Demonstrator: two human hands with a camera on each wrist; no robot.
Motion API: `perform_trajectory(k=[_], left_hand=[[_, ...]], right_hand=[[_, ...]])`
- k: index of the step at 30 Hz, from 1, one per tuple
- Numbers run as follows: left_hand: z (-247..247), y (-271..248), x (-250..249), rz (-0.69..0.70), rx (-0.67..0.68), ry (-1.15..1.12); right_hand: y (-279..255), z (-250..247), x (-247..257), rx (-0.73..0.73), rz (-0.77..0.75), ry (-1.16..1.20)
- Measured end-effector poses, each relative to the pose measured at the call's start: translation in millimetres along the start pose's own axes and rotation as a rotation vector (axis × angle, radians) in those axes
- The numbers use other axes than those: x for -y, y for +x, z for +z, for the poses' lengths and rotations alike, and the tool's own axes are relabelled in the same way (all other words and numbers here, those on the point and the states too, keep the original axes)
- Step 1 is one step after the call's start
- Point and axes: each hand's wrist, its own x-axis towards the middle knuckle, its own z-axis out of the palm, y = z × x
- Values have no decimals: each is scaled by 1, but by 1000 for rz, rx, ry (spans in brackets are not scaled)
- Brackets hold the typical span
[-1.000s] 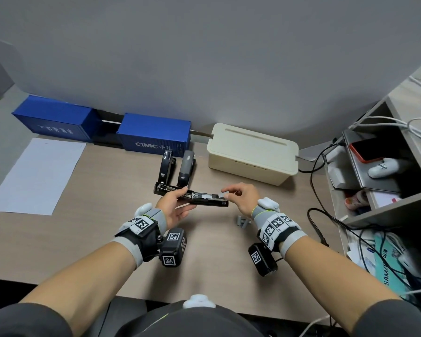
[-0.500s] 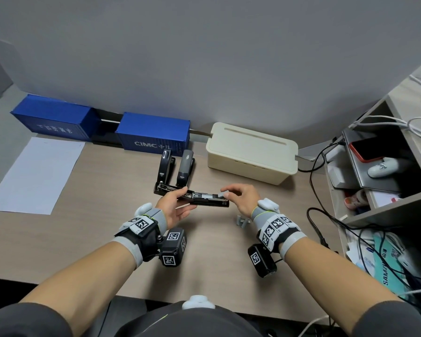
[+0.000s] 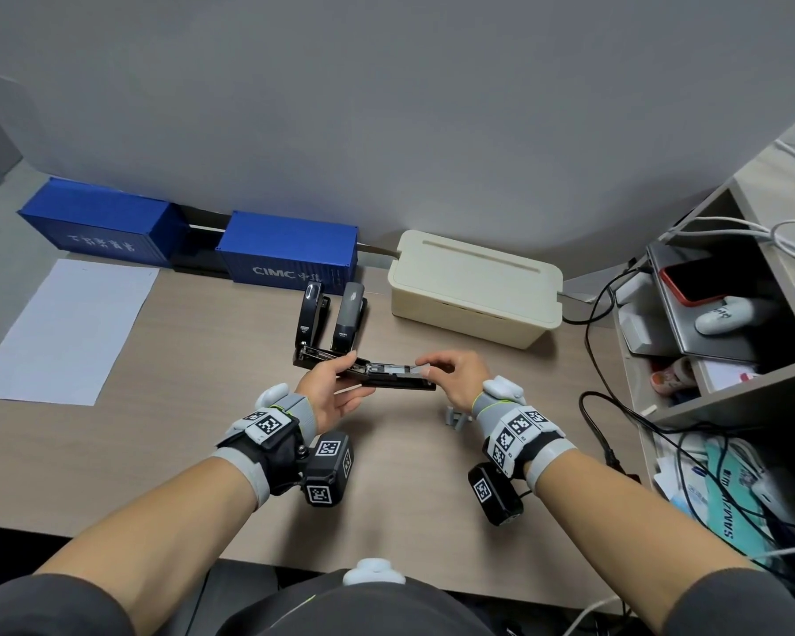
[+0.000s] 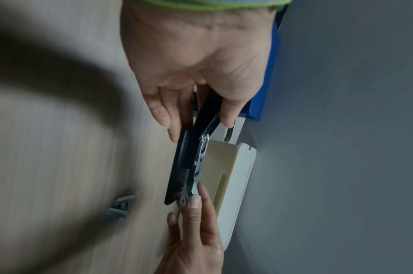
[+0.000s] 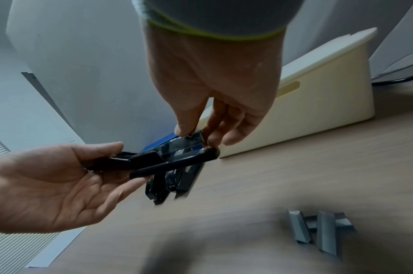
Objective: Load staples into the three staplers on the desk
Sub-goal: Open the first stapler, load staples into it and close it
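Crosswise, stapler [image 3: 377,375] spans both hands.

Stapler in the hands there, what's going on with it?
A person is loading the opened black stapler, held above the desk. The left hand grips its hinge end, while the right hand pinches the front tip of the metal staple channel. Two more staplers lie behind by a blue box. Loose staple strips lie on the desk near the right wrist.
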Motion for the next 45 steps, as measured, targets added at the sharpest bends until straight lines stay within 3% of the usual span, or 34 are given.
perform_trajectory(k=[10, 15, 21, 24, 28, 37, 45], left_hand=[[3, 3, -4, 12, 30, 13], [6, 6, -9, 56, 48, 73], [18, 6, -12, 261, 57, 466], [22, 6, -13, 300, 84, 522], [24, 9, -10, 270, 138, 520], [29, 17, 8, 183, 26, 391], [18, 35, -10, 99, 141, 530]], right_hand=[[7, 0, -6, 38, 28, -130], [9, -4, -10, 193, 126, 63], [19, 0, -7, 203, 159, 164], [24, -4, -8, 213, 175, 191], [28, -12, -7, 235, 185, 280], [40, -10, 13, 241, 273, 511], [64, 27, 21, 190, 285, 513]])
